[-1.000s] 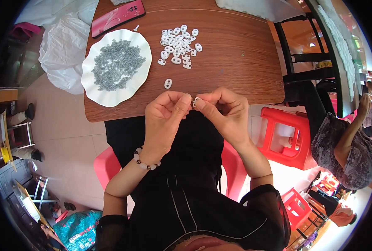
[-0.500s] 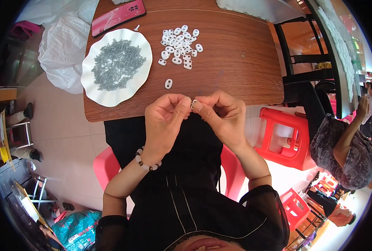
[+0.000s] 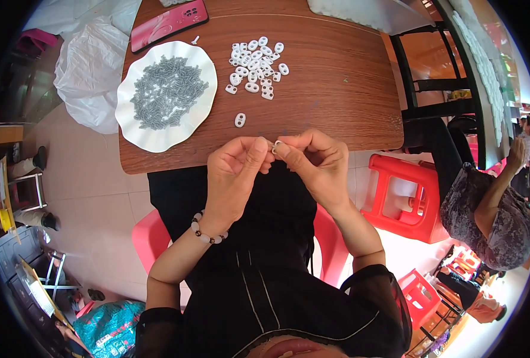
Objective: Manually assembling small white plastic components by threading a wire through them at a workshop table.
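Right hand (image 3: pixel 321 170) has slid slightly left over the last second, and the thumb tip of the left hand (image 3: pixel 232 173) sits a touch farther back. Right thumb and index finger pinch a small white piece (image 3: pixel 275 148) near the front edge of the table (image 3: pixel 336 77); left fingertips are bunched narrow beside it, but contact is hidden, so can't tell if they grip anything. Main risk: such a tiny pinch could slip under uneven pressure, dropping the piece onto the black clothing (image 3: pixel 265 203) or floor, as the hands are right by the edge. Loose two-holed piece (image 3: pixel 240 120) lies just beyond the left hand; a stray knuckle could knock it. Scalloped plate (image 3: pixel 132 138) of grey tubes (image 3: pixel 169 89) might spill if an elbow swings wide.
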Demonstrator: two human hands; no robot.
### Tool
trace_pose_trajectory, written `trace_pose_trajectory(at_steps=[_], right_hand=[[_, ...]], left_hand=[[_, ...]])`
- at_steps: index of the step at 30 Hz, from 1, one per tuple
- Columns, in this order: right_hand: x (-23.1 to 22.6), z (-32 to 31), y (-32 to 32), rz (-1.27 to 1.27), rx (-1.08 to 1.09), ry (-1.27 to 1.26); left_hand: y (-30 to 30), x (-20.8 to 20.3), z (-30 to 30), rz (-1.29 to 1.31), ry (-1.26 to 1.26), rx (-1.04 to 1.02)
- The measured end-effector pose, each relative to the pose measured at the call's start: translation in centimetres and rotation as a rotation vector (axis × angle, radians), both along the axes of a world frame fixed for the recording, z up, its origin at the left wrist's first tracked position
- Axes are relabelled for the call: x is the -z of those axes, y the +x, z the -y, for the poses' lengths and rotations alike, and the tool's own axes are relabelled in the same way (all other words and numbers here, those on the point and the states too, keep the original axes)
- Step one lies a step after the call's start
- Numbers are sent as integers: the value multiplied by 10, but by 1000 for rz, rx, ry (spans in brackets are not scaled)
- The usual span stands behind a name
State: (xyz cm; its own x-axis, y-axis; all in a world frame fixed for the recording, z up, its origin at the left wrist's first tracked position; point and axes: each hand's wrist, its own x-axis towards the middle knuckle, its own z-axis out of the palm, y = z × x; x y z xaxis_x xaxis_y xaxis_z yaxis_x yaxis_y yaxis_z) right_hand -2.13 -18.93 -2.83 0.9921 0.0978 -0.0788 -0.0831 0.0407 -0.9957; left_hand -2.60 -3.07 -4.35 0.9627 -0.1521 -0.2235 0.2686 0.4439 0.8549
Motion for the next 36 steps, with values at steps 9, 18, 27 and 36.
trace_pose_trajectory(at_steps=[9,18,27,36], right_hand=[[-1,3,-1,-37,47,22],[-3,4,-4,-54,27,39],[-7,6,-8,-52,3,-52],[-6,5,-8,-36,-32,-34]], left_hand=[[4,-1,-15,27,154,-40],[4,-6,-18,114,274,25],[0,-8,-16,98,243,94],[-2,-4,-17,120,284,119]])
